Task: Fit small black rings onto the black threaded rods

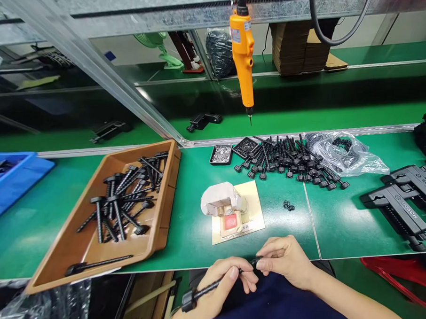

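1 black threaded screw [209,287] sits at the frame's lower centre, clamped in the left hand [217,298]; the right hand's [286,261] fingertips pinch its far end. A brown bin [163,209] stands left.

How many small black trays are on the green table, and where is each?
2: the silvery-filled tray right of the brown bin, and the dark-filled tray beside it, by the screws. More could be hidden.

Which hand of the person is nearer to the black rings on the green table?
Right: the right hand is below the rings in view; the left hand is farther off, lower and to their left.
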The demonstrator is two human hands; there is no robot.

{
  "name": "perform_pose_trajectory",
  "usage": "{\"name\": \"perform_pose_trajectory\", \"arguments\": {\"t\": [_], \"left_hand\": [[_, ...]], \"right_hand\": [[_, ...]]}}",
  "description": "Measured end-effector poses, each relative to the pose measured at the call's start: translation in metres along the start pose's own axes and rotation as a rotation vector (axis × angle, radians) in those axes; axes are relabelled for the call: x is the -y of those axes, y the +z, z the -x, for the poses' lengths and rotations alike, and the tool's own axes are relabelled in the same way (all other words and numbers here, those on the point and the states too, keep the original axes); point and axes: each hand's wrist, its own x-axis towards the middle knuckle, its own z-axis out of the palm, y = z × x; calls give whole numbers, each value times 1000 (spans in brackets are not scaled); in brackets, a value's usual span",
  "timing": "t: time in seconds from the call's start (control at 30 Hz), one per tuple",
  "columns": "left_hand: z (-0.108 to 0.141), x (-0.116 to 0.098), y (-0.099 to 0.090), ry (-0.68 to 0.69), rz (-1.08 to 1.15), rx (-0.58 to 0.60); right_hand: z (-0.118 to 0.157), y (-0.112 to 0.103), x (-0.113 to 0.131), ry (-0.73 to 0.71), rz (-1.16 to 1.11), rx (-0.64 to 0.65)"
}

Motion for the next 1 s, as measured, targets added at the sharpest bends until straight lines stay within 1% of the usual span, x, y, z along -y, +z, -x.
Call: {"name": "perform_pose_trajectory", "arguments": {"t": [0.13,0.17,0.23,0.27,0.3,0.37,0.43,0.47,0.5,0.57,0.67,0.73,0.8,0.9,1.0], "left_hand": [[-1,1,4,-95,153,88],[-2,1,5,-107,195,105],[-3,1,5,-95,265,103],[-3,0,3,-78,294,84],[-3,-1,1,-58,315,38],[-1,-2,-5,-36,323,-89],[0,-3,-10,-51,284,-196],[1,-3,-12,-71,262,-220],[1,-2,-12,-93,246,-220],[0,0,-10,-119,240,-179],[0,1,-4,-124,252,-103],[-1,0,-1,-115,248,-86],[-1,-2,-1,-93,214,-119],[-4,-8,-1,-75,146,-203],[-6,-12,-1,-126,70,-244]], "right_hand": [[0,8,-3,22,1,129],[0,9,-2,17,6,139],[-1,6,3,-4,25,108],[-1,2,8,-20,37,71],[-1,-3,14,-37,49,29],[1,-16,28,-69,76,-50],[3,-27,40,-96,111,-103],[4,-29,44,-103,132,-114],[5,-30,46,-105,153,-116],[6,-25,43,-104,177,-100],[3,-14,30,-111,165,-70],[1,-10,23,-134,155,-73],[1,-10,21,-166,171,-92],[4,-14,28,-214,251,-120],[8,-17,37,-258,342,-116]]}}
